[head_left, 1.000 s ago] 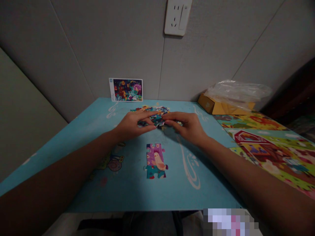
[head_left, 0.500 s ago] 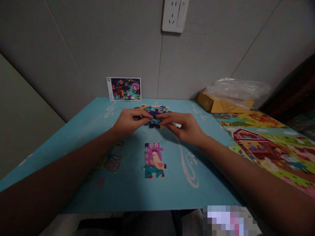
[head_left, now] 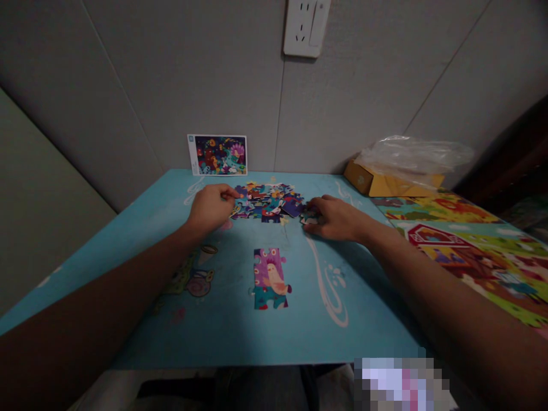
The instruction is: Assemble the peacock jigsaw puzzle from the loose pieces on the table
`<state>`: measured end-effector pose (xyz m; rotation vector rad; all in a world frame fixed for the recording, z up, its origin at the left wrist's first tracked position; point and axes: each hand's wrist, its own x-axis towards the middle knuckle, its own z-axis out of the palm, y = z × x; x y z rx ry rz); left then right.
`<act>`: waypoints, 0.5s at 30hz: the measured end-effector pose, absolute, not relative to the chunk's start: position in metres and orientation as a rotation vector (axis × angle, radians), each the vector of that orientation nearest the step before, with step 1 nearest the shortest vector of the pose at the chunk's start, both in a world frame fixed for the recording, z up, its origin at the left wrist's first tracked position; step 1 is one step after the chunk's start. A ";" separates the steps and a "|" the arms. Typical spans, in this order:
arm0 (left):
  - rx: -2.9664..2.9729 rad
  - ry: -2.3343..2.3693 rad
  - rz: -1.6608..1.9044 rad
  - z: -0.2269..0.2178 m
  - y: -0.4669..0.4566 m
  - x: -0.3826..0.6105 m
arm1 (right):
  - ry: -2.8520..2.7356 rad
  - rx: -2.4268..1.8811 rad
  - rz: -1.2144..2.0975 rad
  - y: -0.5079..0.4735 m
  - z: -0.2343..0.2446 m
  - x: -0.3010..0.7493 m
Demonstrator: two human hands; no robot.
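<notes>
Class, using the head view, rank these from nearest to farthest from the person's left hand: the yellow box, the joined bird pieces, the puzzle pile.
1. Puzzle pile: immediately right of the left hand.
2. Joined bird pieces: front middle, closer to the person.
3. Yellow box: back right.

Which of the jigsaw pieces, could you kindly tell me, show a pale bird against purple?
The joined bird block, lying flat on the near half of the table; it sits apart from the jumbled pieces between the left hand and right hand.
</notes>
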<state>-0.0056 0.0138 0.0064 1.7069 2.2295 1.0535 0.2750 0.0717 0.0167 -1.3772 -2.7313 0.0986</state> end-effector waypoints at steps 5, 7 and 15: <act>1.791 2.256 0.921 0.007 0.011 -0.005 | -2.713 -1.310 0.165 0.070 0.019 0.271; 1.801 2.249 0.875 0.008 0.011 -0.004 | -2.685 -1.312 0.175 0.069 0.021 0.270; 1.817 2.261 0.874 0.008 0.012 -0.005 | -2.510 -1.364 0.088 0.064 0.029 0.267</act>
